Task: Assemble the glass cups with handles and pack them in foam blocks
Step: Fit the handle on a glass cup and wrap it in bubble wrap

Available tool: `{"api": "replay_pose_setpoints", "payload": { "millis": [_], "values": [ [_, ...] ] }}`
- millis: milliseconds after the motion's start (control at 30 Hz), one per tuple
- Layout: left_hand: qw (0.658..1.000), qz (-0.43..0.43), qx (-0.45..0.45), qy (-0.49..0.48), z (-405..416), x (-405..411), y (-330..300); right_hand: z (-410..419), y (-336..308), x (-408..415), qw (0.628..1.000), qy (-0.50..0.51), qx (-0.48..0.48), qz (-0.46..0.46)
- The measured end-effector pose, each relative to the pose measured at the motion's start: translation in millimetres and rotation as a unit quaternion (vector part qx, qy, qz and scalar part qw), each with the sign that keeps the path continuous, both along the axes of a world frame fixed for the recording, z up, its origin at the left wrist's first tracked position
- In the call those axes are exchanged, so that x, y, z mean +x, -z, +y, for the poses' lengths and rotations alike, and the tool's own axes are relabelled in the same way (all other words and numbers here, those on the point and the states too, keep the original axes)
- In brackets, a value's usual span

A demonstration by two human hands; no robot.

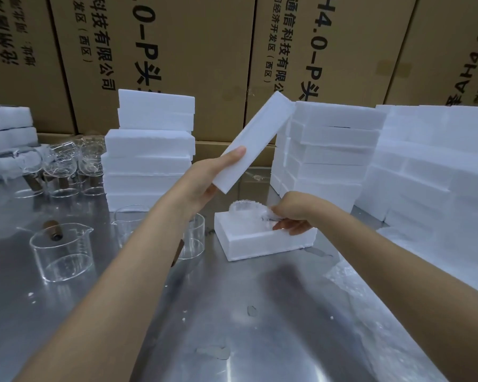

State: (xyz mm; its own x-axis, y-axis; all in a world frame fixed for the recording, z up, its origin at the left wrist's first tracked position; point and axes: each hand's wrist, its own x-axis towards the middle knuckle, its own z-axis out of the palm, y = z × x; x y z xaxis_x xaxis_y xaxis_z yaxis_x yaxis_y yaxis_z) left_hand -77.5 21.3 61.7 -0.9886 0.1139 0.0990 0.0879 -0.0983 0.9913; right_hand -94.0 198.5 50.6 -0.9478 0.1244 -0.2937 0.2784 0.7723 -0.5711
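My left hand (213, 172) grips a white foam lid (255, 142), held tilted in the air above the table. Below it a white foam base block (260, 242) lies on the steel table. My right hand (290, 216) pinches the bubble wrap of a wrapped glass cup (246, 209) that sits partly inside the base's recess. A glass cup with a brown handle (62, 250) stands at the left. Two more bare glass cups (193, 235) stand behind my left forearm.
Stacks of foam blocks stand at the centre back (149, 150) and at the right (331, 155). Several handled glass cups (58, 172) cluster at the far left. Bubble wrap sheets (351, 282) lie at the right. Cardboard boxes (204, 51) form the back wall.
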Motion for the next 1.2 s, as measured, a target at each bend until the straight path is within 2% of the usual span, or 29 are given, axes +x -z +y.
{"api": "replay_pose_setpoints", "payload": {
  "millis": [67,133,233,333,400,500,667,800,1033,1200],
  "values": [
    [0.994,0.032,-0.104,-0.023,0.7,-0.2,-1.0,5.3,-0.2,3.3,0.997,0.025,-0.041,0.055],
    [0.971,0.075,-0.218,-0.056,4.4,-0.8,-2.5,17.8,6.3,3.0,0.976,0.077,-0.123,0.162],
    [0.936,0.087,-0.325,-0.100,14.1,-1.5,-3.0,37.3,21.1,4.4,0.893,0.175,-0.299,0.288],
    [0.901,0.076,-0.420,-0.083,22.7,-1.5,3.1,47.0,31.8,4.9,0.827,0.242,-0.411,0.298],
    [0.886,0.066,-0.453,-0.067,27.0,0.0,8.9,48.9,34.4,7.3,0.811,0.256,-0.439,0.290],
    [0.870,0.046,-0.488,-0.042,32.6,0.5,14.4,46.6,40.9,9.8,0.829,0.240,-0.426,0.272],
    [0.818,0.031,-0.575,-0.008,35.9,1.5,16.9,37.2,43.3,10.9,0.865,0.194,-0.371,0.277],
    [0.815,0.034,-0.579,0.017,28.9,1.7,23.4,33.5,54.1,11.1,0.882,0.156,-0.307,0.323],
    [0.825,0.049,-0.563,0.012,26.3,3.1,30.5,27.7,57.2,16.3,0.896,0.159,-0.228,0.346],
    [0.793,0.045,-0.606,0.038,25.3,3.5,21.3,32.4,55.7,17.3,0.895,0.181,-0.203,0.355]
  ]
}}
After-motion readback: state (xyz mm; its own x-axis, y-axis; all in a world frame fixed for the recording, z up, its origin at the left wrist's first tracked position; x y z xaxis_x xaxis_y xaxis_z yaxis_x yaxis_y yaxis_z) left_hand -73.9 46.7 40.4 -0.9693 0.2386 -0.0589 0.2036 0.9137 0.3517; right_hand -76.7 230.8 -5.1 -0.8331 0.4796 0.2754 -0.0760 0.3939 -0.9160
